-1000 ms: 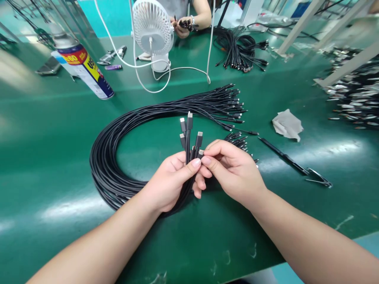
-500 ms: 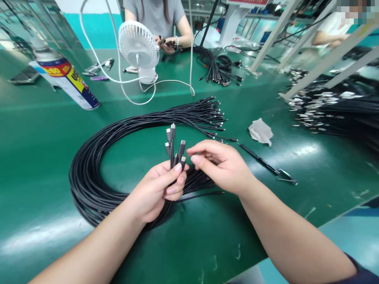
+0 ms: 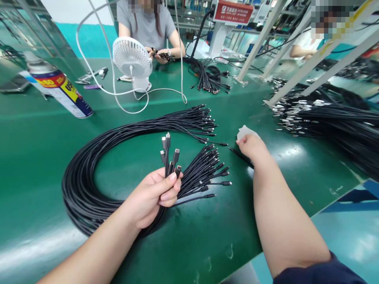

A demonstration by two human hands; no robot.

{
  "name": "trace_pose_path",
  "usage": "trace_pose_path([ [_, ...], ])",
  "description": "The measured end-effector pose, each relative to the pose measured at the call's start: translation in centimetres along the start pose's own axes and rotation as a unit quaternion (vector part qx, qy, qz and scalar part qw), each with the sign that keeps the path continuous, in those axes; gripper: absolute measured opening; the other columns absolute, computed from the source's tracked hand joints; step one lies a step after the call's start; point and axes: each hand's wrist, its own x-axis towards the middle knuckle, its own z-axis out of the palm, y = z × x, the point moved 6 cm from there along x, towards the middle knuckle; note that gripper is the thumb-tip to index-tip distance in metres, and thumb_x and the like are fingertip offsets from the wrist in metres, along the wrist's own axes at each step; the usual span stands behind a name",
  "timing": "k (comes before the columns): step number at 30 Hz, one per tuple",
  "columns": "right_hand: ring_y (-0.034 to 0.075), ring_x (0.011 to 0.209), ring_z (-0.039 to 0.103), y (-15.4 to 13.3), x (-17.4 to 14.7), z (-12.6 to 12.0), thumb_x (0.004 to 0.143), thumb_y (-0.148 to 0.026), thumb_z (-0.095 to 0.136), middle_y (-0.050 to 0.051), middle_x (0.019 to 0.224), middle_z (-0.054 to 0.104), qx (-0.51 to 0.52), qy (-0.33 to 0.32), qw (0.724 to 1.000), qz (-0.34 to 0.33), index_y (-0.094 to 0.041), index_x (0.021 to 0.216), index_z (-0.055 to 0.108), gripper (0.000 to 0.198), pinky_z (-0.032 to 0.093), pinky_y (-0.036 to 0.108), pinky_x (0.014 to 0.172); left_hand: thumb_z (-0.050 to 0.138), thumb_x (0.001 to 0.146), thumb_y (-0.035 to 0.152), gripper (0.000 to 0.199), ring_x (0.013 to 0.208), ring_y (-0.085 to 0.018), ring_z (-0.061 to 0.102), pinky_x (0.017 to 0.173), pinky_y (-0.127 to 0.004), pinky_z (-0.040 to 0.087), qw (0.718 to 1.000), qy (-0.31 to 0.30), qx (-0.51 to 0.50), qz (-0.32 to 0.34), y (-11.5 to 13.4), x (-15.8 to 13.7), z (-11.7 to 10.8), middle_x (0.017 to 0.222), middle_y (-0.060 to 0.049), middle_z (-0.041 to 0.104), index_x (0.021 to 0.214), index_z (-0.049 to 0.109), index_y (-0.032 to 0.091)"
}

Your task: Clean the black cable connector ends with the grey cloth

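Note:
My left hand point(image 3: 160, 191) is wrapped around several black USB cables point(image 3: 167, 157), their metal-tipped plugs fanned upward above my thumb. Those cables belong to or lie against a big curved bundle of black cables point(image 3: 78, 177) on the green table. Its loose plug ends point(image 3: 207, 165) spread out to the right of my left hand. Farther right, my right hand point(image 3: 253, 148) has its fingers curled onto a crumpled whitish cloth point(image 3: 245, 131), pinching its near edge. Part of the cloth is hidden behind the hand. A black pen point(image 3: 239, 156) lies just below, partly covered by the wrist.
A spray can point(image 3: 63, 92) stands at the left. Behind the bundle are a small white fan point(image 3: 133, 59) and its looping white cord. More cable piles lie at the back point(image 3: 211, 75) and right point(image 3: 325, 114), near slanted posts point(image 3: 260, 39). A co-worker point(image 3: 151, 27) sits opposite, handling cables.
My right hand has moved away from the plugs, right and forward, onto the cloth. My left hand keeps its hold on the cables. The view has shifted slightly.

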Motion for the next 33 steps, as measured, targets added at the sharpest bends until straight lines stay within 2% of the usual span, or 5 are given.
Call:
trace_pose_path([
  [4, 0.020, 0.066, 0.061, -2.4, -1.7, -1.5, 0.091, -0.035, 0.046, 0.006, 0.073, 0.064, 0.096, -0.010, 0.995, 0.000, -0.020, 0.076, 0.060, 0.025, 0.046, 0.033, 0.062, 0.085, 0.070, 0.028, 0.025, 0.040, 0.001, 0.025, 0.038, -0.013, 0.017, 1.000, 0.000, -0.014, 0.002, 0.0, -0.1, 0.1, 0.058, 0.003, 0.053, 0.076, 0.069, 0.009],
  [11, 0.017, 0.074, 0.059, -12.8, -11.0, -0.7, 0.088, -0.035, 0.064, 0.002, 0.078, 0.061, 0.513, -0.188, 0.807, -0.224, -0.020, 0.076, 0.062, 0.020, 0.049, 0.033, 0.070, 0.079, 0.076, 0.031, 0.027, 0.041, 0.000, 0.031, 0.038, -0.013, 0.020, 1.000, -0.009, 0.007, 0.002, -0.3, 0.1, -0.1, 0.056, 0.003, 0.051, 0.072, 0.063, 0.010],
  [18, 0.014, 0.059, 0.065, -16.0, -14.2, 1.3, 0.082, -0.035, 0.072, -0.001, 0.071, 0.064, 0.595, -0.347, 0.710, -0.149, -0.020, 0.085, 0.058, 0.021, 0.054, 0.028, 0.056, 0.077, 0.077, 0.035, 0.029, 0.041, -0.003, 0.037, 0.038, -0.015, 0.023, 0.998, 0.001, 0.055, 0.017, -0.4, 0.1, 0.2, 0.061, 0.000, 0.060, 0.071, 0.060, 0.012],
  [25, 0.015, 0.056, 0.067, -14.3, -13.6, 2.5, 0.074, -0.039, 0.078, 0.003, 0.061, 0.070, 0.485, -0.458, 0.740, -0.086, -0.017, 0.071, 0.057, 0.030, 0.053, 0.026, 0.053, 0.071, 0.083, 0.035, 0.024, 0.044, -0.005, 0.042, 0.042, -0.019, 0.030, 0.986, 0.002, 0.161, 0.033, -0.9, 0.1, 0.4, 0.066, -0.001, 0.063, 0.079, 0.064, 0.013],
  [33, 0.013, 0.057, 0.059, -15.4, -13.5, 0.1, 0.092, -0.024, 0.052, 0.001, 0.063, 0.065, 0.366, -0.241, 0.854, -0.281, -0.019, 0.071, 0.056, 0.021, 0.045, 0.025, 0.055, 0.071, 0.083, 0.029, 0.023, 0.044, -0.003, 0.039, 0.042, -0.017, 0.030, 0.991, 0.018, 0.132, 0.028, -0.6, 0.0, 0.1, 0.064, 0.001, 0.059, 0.074, 0.058, 0.013],
])
